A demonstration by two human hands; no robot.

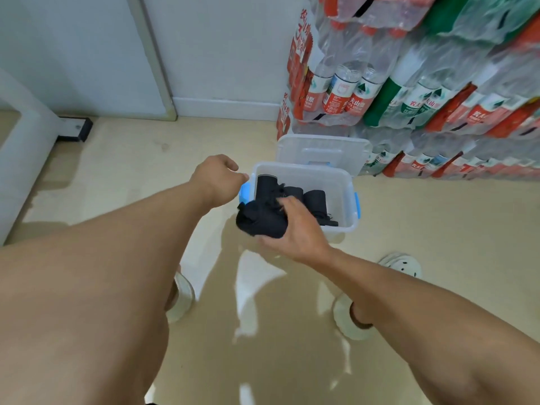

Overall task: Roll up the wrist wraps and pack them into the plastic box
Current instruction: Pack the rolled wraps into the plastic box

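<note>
A person's right hand (295, 229) grips a rolled black wrist wrap (261, 222) at the near-left corner of a clear plastic box (339, 182) standing on a glossy beige floor (122, 171), its fingers curled over the top of the roll and the thumb beneath it. The roll overlaps the near rim, partly outside the box. Inside, three more rolled black wraps (314, 200) lie side by side along the left and middle of the box, with loose dark strap ends trailing toward the near wall. The left hand (217, 178) hangs just beside the box's left wall, above a blue latch (245, 192), its fingers loosely curled and holding nothing; whether a fingertip touches the rim cannot be told. A second blue latch (357, 204) shows on the right side. The clear lid (321, 150) leans behind the box against stacked shrink-wrapped packs of bottled water (423, 92) with red and green labels, which fill the right of the room. Pale walls and a white skirting board (225, 108) close the back, and a white frame with a black foot (77, 128) stands at left. Window light glares in streaks on the floor, where white perforated clogs (401, 263) show beneath the arms.
</note>
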